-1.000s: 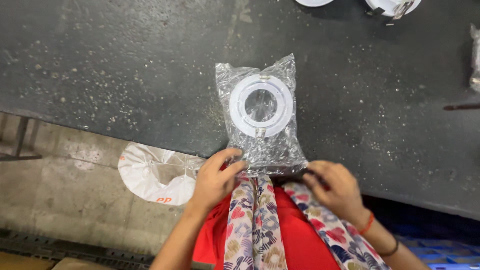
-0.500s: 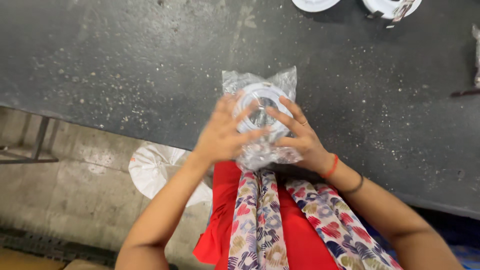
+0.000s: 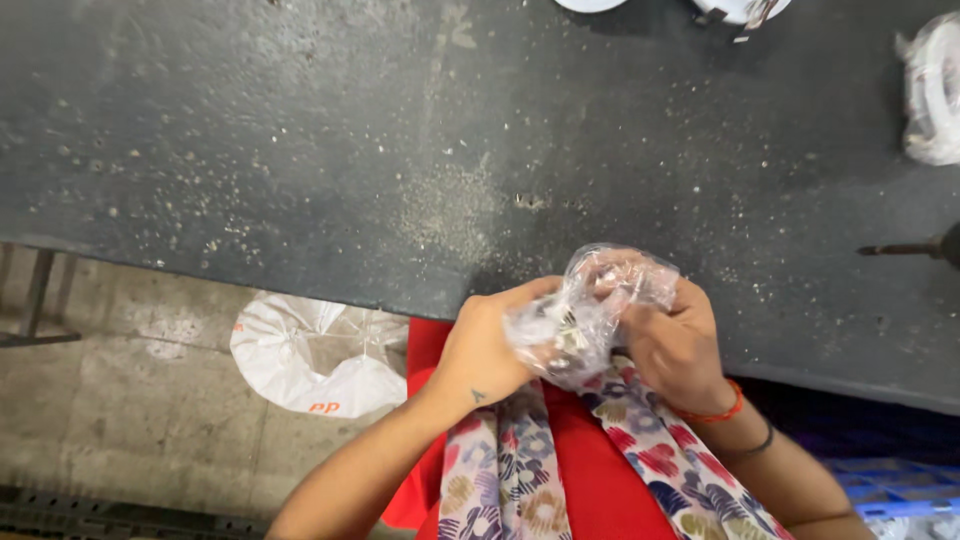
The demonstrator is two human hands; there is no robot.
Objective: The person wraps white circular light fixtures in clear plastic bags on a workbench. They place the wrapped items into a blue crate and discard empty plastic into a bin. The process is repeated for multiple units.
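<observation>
Plastic bag (image 3: 590, 310), a moment ago flat on our dark worktable (image 3: 300, 150) showing its white ring, is now crumpled at six o'clock, our left hand (image 3: 485, 345) and right hand (image 3: 675, 340) both clenched around it.

Crumpled clear plastic bag (image 3: 590, 310) at table edge, wrapped white item (image 3: 935, 90) far right

We have just one view, from a camera on the head. We look straight down, from close up. The dark table (image 3: 300, 130) fills the top of the frame. The floor (image 3: 120, 400) shows at lower left, far below.
</observation>
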